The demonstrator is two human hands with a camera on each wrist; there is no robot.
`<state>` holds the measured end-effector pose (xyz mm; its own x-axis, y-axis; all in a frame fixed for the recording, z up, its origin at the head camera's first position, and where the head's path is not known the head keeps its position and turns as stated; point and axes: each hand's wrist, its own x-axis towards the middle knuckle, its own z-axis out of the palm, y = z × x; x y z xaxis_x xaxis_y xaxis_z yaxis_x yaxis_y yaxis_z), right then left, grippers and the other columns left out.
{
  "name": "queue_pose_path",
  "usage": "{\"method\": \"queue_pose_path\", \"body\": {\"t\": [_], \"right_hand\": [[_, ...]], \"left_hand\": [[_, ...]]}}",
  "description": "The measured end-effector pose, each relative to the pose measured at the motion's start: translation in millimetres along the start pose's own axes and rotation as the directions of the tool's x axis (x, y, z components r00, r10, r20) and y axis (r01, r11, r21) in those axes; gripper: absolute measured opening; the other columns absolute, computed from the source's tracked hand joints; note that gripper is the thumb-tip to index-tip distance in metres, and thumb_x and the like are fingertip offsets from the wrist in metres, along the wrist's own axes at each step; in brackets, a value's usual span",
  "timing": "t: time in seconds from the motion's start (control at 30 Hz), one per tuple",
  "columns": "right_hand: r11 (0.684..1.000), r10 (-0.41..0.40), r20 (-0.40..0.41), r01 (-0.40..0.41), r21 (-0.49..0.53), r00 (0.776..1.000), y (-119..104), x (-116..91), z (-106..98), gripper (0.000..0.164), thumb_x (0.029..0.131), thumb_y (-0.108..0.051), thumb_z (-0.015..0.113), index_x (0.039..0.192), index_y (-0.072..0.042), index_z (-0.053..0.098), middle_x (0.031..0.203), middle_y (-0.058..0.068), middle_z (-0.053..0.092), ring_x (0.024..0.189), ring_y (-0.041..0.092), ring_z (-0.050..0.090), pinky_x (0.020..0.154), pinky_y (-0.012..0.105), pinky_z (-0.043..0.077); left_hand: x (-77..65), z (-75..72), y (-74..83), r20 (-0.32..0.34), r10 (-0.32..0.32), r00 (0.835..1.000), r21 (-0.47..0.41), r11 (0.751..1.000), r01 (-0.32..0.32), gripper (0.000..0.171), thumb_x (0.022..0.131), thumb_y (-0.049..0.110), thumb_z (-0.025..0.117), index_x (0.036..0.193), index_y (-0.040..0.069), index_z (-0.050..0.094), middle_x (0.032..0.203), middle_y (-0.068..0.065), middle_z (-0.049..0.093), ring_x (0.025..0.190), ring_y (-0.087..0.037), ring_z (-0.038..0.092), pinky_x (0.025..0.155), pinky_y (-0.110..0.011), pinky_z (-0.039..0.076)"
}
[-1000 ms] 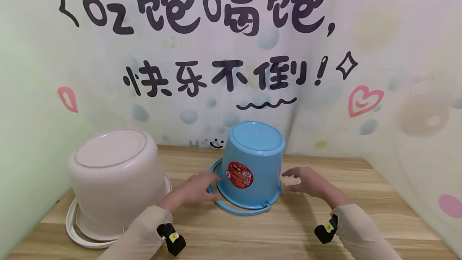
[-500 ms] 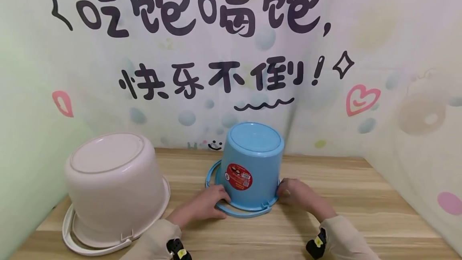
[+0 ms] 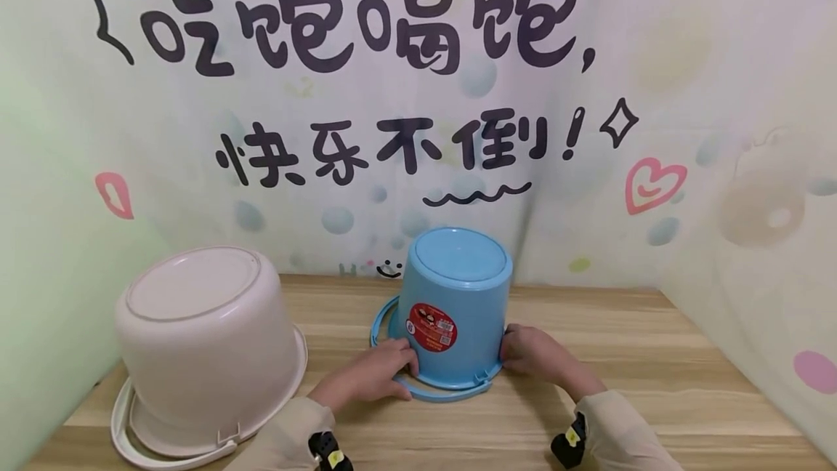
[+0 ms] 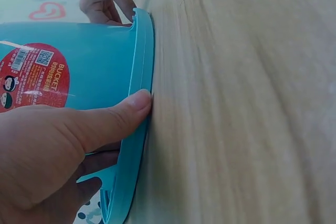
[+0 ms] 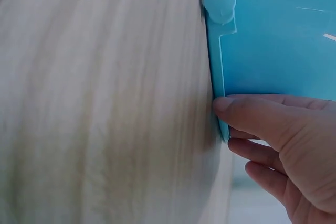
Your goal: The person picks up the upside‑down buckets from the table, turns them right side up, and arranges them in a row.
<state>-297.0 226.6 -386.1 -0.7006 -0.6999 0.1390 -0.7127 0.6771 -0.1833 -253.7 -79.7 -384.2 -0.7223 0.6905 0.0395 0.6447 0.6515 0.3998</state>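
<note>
A light blue bucket (image 3: 480, 325) stands upside down on the wooden table, its base up and a red label (image 3: 433, 327) towards me. Its loop handle (image 3: 441, 393) lies on the table around the front and left. My left hand (image 3: 366, 375) grips the lower left edge; in the left wrist view its thumb lies over the blue band at the tabletop, with the fingers curled behind. On the opposite side my right hand (image 3: 539, 357) pinches the rim (image 5: 216, 61), thumb on the edge in the right wrist view and fingertips partly hidden behind it.
To the left, a larger pale pink bucket (image 3: 209, 340) also stands upside down, its handle (image 3: 131, 442) resting on the table. A printed cloth (image 3: 575, 238) with black lettering hangs behind the table's (image 3: 621, 413) far edge.
Both hands came in from beside the blue bucket and took hold of its lower edge on either side. The bucket remains upside down in about the same place.
</note>
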Motion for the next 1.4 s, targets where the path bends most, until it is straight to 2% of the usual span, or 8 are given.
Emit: {"method": "queue_pose_path", "body": {"t": [0.13, 0.37, 0.67, 0.87, 1.1, 1.4], "right_hand": [[1.000, -0.008, 0.011, 0.009, -0.013, 1.000, -1.9, 0.1, -2.5, 0.012, 0.073, -0.004, 0.073, 0.070, -0.010, 0.063, 0.076, -0.003, 0.053, 0.067, 0.011, 0.049, 0.058, 0.025, 0.043], [0.996, 0.063, -0.030, -0.061, 0.066, 0.998, -5.9, -2.0, -10.5, 0.013, 0.071, 0.000, 0.072, 0.071, -0.010, 0.062, 0.080, -0.001, 0.055, 0.071, 0.015, 0.052, 0.064, 0.030, 0.045], [0.997, 0.065, -0.054, -0.063, 0.043, 0.996, -5.3, -0.9, -19.9, 0.021, 0.067, 0.004, 0.075, 0.071, -0.012, 0.061, 0.084, -0.003, 0.055, 0.076, 0.014, 0.053, 0.070, 0.036, 0.047], [0.998, 0.041, -0.112, -0.035, 0.058, 0.993, -1.8, -0.2, -23.1, 0.023, 0.069, 0.001, 0.076, 0.070, -0.013, 0.058, 0.082, -0.003, 0.054, 0.076, 0.013, 0.053, 0.070, 0.034, 0.047], [0.999, -0.001, -0.230, 0.012, 0.049, 0.973, -2.7, -1.2, -21.7, 0.025, 0.072, 0.002, 0.073, 0.076, -0.010, 0.051, 0.082, -0.001, 0.053, 0.084, 0.020, 0.058, 0.072, 0.037, 0.048], [0.995, 0.082, -0.332, -0.055, 0.088, 0.940, -3.1, 0.8, -18.4, 0.025, 0.077, 0.004, 0.068, 0.079, -0.011, 0.048, 0.084, -0.004, 0.055, 0.080, 0.015, 0.055, 0.069, 0.036, 0.048]], "left_hand": [[0.0, -0.3, -0.7, 0.006, -0.002, 1.000, 0.001, 1.000, 0.002, 0.021, 0.080, 0.027, 0.070, 0.092, 0.014, 0.059, 0.095, 0.005, 0.047, 0.090, -0.011, 0.044, 0.083, -0.027, 0.041], [0.4, -9.8, 3.0, 0.022, 0.004, 1.000, -0.043, 0.999, -0.003, 0.023, 0.080, 0.025, 0.072, 0.093, 0.013, 0.058, 0.095, 0.005, 0.046, 0.090, -0.010, 0.043, 0.082, -0.026, 0.041], [3.7, -26.1, 8.2, 0.044, 0.004, 0.999, -0.133, 0.991, 0.002, 0.025, 0.080, 0.025, 0.072, 0.094, 0.012, 0.056, 0.094, 0.005, 0.044, 0.092, -0.013, 0.040, 0.081, -0.026, 0.040], [5.4, -36.5, 10.3, 0.032, 0.006, 0.999, -0.170, 0.985, 0.000, 0.027, 0.079, 0.024, 0.073, 0.094, 0.013, 0.054, 0.094, 0.004, 0.044, 0.094, -0.016, 0.040, 0.081, -0.027, 0.040], [10.6, -43.9, 10.9, -0.032, 0.051, 0.998, -0.167, 0.984, -0.055, 0.032, 0.075, 0.028, 0.072, 0.093, 0.011, 0.052, 0.092, 0.002, 0.043, 0.092, -0.017, 0.042, 0.078, -0.029, 0.040], [19.5, -53.6, 11.7, -0.063, 0.054, 0.997, -0.152, 0.986, -0.063, 0.040, 0.075, 0.037, 0.071, 0.097, 0.012, 0.049, 0.093, 0.003, 0.041, 0.093, -0.016, 0.041, 0.075, -0.026, 0.042]]}}
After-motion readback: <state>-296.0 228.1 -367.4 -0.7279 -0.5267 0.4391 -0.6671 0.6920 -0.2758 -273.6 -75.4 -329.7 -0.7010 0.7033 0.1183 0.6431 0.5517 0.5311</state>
